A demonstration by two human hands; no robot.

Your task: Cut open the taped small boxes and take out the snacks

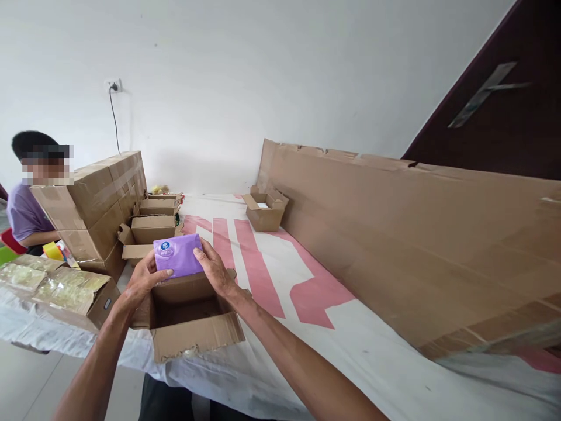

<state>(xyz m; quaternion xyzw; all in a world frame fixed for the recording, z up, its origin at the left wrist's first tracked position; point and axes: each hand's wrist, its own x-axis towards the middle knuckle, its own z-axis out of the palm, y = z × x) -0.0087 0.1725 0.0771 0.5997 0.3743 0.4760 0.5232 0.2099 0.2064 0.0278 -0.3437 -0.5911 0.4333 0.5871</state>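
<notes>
By the left hand (145,278), one end of the purple packet (182,258) is pinched; between both hands, apparently over the open carton (197,339), it can be judged light, soft, slick, best gripped endwise. The other end is pinched by the right hand (214,267).

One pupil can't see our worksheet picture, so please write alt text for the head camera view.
A left hand and a right hand hold a purple packet at the far edge of an open cardboard box on a pink-and-white cloth. More open boxes stand beyond, beside stacked cartons, with another person at the left.
</notes>
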